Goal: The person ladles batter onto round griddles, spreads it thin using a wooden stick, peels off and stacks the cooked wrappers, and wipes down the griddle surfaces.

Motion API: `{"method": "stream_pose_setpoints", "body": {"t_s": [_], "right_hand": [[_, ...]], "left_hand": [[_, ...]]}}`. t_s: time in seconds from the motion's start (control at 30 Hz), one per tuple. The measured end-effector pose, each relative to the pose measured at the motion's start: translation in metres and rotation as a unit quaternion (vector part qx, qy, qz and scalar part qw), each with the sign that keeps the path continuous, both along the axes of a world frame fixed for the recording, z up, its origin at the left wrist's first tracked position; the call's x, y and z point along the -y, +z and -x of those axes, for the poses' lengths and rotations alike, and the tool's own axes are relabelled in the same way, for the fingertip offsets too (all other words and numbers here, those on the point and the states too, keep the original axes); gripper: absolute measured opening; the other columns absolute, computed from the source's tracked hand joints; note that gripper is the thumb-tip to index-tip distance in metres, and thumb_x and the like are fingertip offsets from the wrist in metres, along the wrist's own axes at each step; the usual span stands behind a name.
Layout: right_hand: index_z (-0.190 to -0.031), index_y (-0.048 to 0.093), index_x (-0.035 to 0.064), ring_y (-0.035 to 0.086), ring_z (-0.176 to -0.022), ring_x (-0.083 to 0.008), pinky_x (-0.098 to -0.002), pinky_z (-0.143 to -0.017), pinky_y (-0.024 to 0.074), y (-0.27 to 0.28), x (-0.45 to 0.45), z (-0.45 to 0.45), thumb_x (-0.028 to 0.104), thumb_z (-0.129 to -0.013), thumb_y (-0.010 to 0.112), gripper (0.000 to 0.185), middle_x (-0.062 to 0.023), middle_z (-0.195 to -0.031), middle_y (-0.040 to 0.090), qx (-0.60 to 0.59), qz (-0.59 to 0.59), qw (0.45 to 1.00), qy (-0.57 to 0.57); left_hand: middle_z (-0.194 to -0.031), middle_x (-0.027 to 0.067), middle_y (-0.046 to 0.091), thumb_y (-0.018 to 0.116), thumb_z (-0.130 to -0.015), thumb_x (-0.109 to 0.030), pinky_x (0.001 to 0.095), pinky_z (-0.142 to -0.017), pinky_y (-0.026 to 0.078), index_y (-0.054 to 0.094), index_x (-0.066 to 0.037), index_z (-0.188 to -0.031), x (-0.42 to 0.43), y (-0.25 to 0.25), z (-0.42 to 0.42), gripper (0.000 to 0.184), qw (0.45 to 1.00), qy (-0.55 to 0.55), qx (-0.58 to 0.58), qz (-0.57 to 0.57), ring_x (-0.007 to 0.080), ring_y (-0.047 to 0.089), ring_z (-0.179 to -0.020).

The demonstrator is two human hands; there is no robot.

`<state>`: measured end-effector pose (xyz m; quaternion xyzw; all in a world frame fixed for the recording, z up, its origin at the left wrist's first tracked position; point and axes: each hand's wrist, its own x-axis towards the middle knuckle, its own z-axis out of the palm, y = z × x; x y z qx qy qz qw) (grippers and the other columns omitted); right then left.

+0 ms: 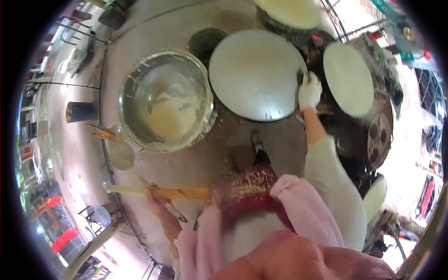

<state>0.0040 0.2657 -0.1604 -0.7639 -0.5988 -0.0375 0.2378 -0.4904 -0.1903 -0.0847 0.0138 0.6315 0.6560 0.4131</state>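
Note:
My right hand (310,92), in a white glove, is closed at the right rim of a round, flat grey plate (256,74). A small dark thing shows at its fingers, too unclear to name. At the lower left, my left hand (161,205) is wrapped round a long wooden stick (179,193) with a paler far end. A thin metal piece (178,213) hangs beside that hand. Left of the plate stands a wide metal basin (127,100) with pale batter (172,116) in its bottom.
Pale round sheets (348,79) lie right of the plate, with another (291,11) above it. A dark bucket (80,112) stands at the left. Below the basin is a small round lid-like thing (122,155). A shoe (256,140) shows on the floor.

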Motion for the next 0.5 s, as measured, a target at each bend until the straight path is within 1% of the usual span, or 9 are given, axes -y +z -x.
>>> {"method": "stream_pose_setpoints", "body": {"t_s": [0.07, 0.1, 0.17, 0.23, 0.33, 0.37, 0.4, 0.43, 0.5], "right_hand": [[-0.128, 0.056, 0.0110, 0.056, -0.098, -0.0382, -0.0492, -0.090, 0.0452, -0.002, 0.053, 0.016, 0.033, -0.097, 0.054, 0.038, -0.0193, -0.101, 0.060, 0.033, -0.054, 0.996, 0.070], [-0.128, 0.057, 0.0134, 0.055, -0.099, -0.0391, -0.0518, -0.088, 0.0447, -0.024, 0.085, 0.021, 0.029, -0.094, 0.059, 0.038, -0.0191, -0.101, 0.060, -0.023, -0.053, 0.996, 0.073], [-0.126, 0.058, 0.0150, 0.055, -0.100, -0.0398, -0.0512, -0.087, 0.0454, -0.023, 0.121, 0.026, 0.027, -0.092, 0.062, 0.036, -0.0187, -0.102, 0.059, -0.040, 0.028, 0.995, 0.089], [-0.123, 0.058, 0.0149, 0.055, -0.101, -0.0399, -0.0494, -0.087, 0.0458, -0.017, 0.068, 0.016, 0.028, -0.094, 0.059, 0.032, -0.0190, -0.107, 0.059, -0.038, -0.033, 0.997, 0.054], [-0.122, 0.056, 0.0097, 0.057, -0.106, -0.0405, -0.0478, -0.091, 0.0461, 0.007, -0.059, -0.006, 0.041, -0.100, 0.043, 0.040, -0.0190, -0.115, 0.060, -0.046, 0.098, 0.994, -0.009], [-0.123, 0.055, 0.0081, 0.057, -0.108, -0.0387, -0.0467, -0.093, 0.0451, 0.009, -0.098, -0.005, 0.039, -0.101, 0.041, 0.040, -0.0187, -0.117, 0.060, -0.014, 0.132, 0.991, 0.030], [-0.123, 0.055, 0.0082, 0.057, -0.111, -0.0368, -0.0463, -0.096, 0.0440, -0.010, -0.135, -0.011, 0.036, -0.102, 0.039, 0.039, -0.0183, -0.119, 0.061, 0.192, 0.107, 0.960, 0.173], [-0.123, 0.056, 0.0102, 0.055, -0.115, -0.0377, -0.0473, -0.096, 0.0438, -0.033, -0.183, 0.001, 0.038, -0.101, 0.038, 0.040, -0.0180, -0.121, 0.061, 0.138, 0.135, 0.969, 0.155], [-0.117, 0.060, 0.0107, 0.054, -0.116, -0.0399, -0.0485, -0.098, 0.0432, 0.008, -0.211, 0.084, 0.044, -0.099, 0.040, 0.043, -0.0179, -0.122, 0.061, 0.114, 0.143, 0.971, 0.154]], "left_hand": [[-0.098, 0.0040, 0.063, 0.058, -0.095, -0.041, 0.0196, -0.035, 0.032, 0.055, -0.011, -0.116, -0.035, 0.021, -0.026, 0.038, 0.997, 0.065, 0.031, -0.018, 0.0062, 0.044, -0.046], [-0.097, 0.0037, 0.063, 0.058, -0.095, -0.042, 0.0194, -0.035, 0.030, 0.056, -0.011, -0.115, -0.050, 0.038, -0.048, 0.037, 0.994, 0.096, 0.051, -0.022, 0.0051, 0.042, -0.044], [-0.096, 0.0035, 0.063, 0.058, -0.095, -0.040, 0.0195, -0.032, 0.027, 0.057, -0.008, -0.113, -0.081, 0.059, -0.071, 0.037, 0.988, 0.146, 0.043, 0.011, 0.0044, 0.034, -0.038], [-0.093, 0.0050, 0.064, 0.059, -0.095, -0.041, 0.0208, -0.028, 0.032, 0.056, -0.003, -0.113, -0.094, 0.061, -0.078, 0.042, 0.977, 0.199, 0.071, 0.004, 0.0061, 0.034, -0.034], [-0.100, 0.0066, 0.062, 0.061, -0.094, -0.038, 0.0202, -0.030, 0.034, 0.054, -0.004, -0.117, -0.084, 0.041, -0.087, 0.042, 0.956, 0.279, 0.081, -0.032, 0.0062, 0.034, -0.034], [-0.101, 0.0069, 0.062, 0.061, -0.094, -0.037, 0.0199, -0.032, 0.036, 0.054, -0.004, -0.117, -0.075, 0.031, -0.088, 0.041, 0.961, 0.260, 0.072, -0.056, 0.0063, 0.035, -0.035], [-0.101, 0.0072, 0.062, 0.061, -0.093, -0.037, 0.0196, -0.033, 0.037, 0.054, -0.004, -0.117, -0.063, 0.024, -0.089, 0.041, 0.966, 0.241, 0.064, -0.074, 0.0064, 0.035, -0.036], [-0.101, 0.0075, 0.061, 0.062, -0.093, -0.036, 0.0192, -0.035, 0.038, 0.054, -0.004, -0.117, -0.045, 0.020, -0.098, 0.041, 0.968, 0.226, 0.057, -0.090, 0.0065, 0.036, -0.037], [-0.098, 0.0108, 0.061, 0.060, -0.095, -0.032, 0.0186, -0.034, 0.034, 0.056, -0.003, -0.113, -0.040, 0.034, -0.118, 0.034, 0.956, 0.272, 0.057, -0.091, 0.0078, 0.038, -0.038]]}}
